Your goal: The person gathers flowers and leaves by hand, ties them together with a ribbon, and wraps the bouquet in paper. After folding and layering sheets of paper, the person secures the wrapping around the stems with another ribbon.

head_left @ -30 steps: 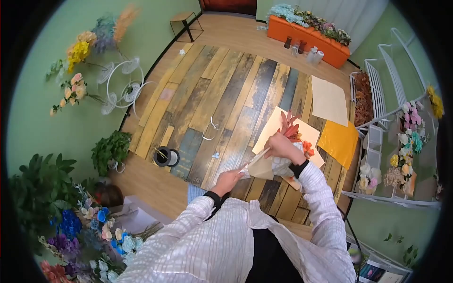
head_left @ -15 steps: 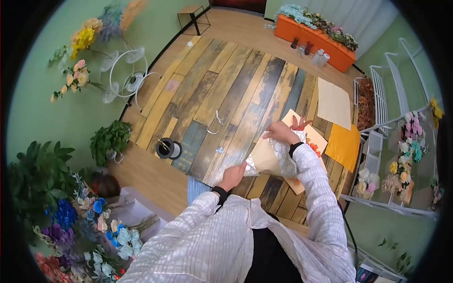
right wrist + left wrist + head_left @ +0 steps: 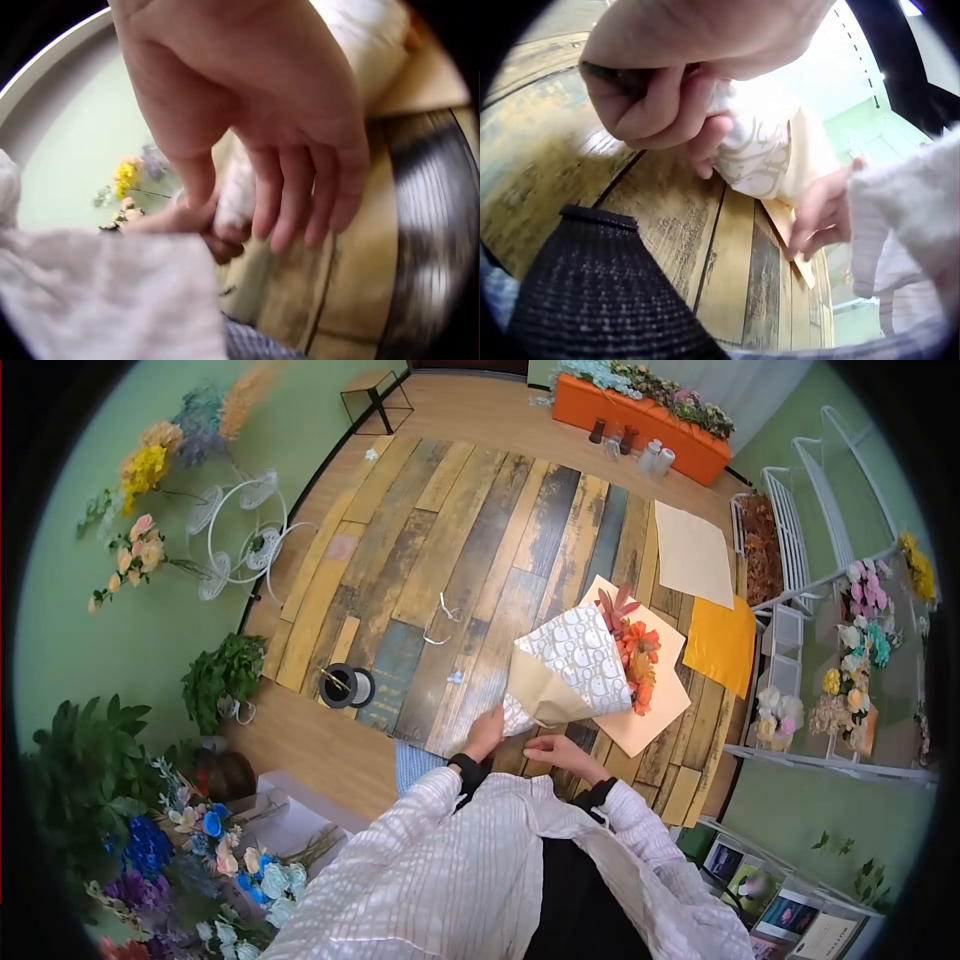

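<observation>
A bouquet of orange-red flowers [image 3: 640, 650] lies wrapped in white patterned paper [image 3: 580, 655] with a beige band of paper [image 3: 545, 695] across its lower part. The left hand [image 3: 484, 735] grips the narrow lower end; in the left wrist view the fingers of the left hand [image 3: 682, 90] are curled round it. Just right of that end, the right hand [image 3: 562, 752] is held low beside the wrap, apart from it. In the right wrist view the right hand [image 3: 262, 127] has relaxed, bent fingers with nothing held.
Peach sheets [image 3: 655, 705] lie partly under the bouquet. A cream sheet [image 3: 693, 555] and a yellow-orange sheet [image 3: 722, 645] are at the table's right. A ribbon spool [image 3: 346, 686] stands at the left front, white ribbon scraps [image 3: 440, 622] mid-table. A white rack [image 3: 830, 795] stands right.
The right hand has let go of the wrapping's upper edge and come down towards the body. The patterned paper now lies folded over the front, with the flowers more exposed. The left hand keeps its grip.
</observation>
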A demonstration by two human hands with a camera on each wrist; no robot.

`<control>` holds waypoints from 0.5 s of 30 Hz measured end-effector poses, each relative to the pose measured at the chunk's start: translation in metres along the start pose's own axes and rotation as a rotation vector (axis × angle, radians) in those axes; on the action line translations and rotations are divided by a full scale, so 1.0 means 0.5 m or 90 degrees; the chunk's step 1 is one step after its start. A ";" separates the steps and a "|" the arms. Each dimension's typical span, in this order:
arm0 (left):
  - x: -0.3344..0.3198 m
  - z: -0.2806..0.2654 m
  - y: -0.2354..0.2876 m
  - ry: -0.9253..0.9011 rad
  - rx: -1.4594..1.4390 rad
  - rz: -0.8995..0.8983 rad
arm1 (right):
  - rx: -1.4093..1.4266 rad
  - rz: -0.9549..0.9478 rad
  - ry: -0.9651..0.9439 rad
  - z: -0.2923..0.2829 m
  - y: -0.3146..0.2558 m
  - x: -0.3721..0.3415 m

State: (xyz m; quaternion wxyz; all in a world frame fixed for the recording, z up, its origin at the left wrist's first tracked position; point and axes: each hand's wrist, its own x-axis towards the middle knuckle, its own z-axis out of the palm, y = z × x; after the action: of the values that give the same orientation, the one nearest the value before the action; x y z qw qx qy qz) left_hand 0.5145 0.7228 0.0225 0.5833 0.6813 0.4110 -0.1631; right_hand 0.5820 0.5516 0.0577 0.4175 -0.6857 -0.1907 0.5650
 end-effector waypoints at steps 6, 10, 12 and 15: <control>-0.050 0.008 0.031 0.139 0.081 0.168 | 0.553 -0.046 0.017 0.064 0.010 0.063; -0.068 0.003 0.052 0.178 0.047 0.270 | 0.577 -0.059 0.096 0.052 -0.027 0.053; -0.091 0.001 0.076 0.189 0.001 0.312 | 0.505 -0.099 0.120 0.036 -0.064 0.032; -0.111 -0.004 0.107 0.238 -0.051 0.414 | 0.389 -0.114 0.121 0.008 -0.143 0.004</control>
State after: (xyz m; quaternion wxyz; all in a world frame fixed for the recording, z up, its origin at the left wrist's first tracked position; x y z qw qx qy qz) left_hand 0.5205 0.7050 0.0973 0.5456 0.7709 0.2785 0.1743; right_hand 0.5938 0.5961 0.1125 0.6676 -0.5591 -0.0324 0.4907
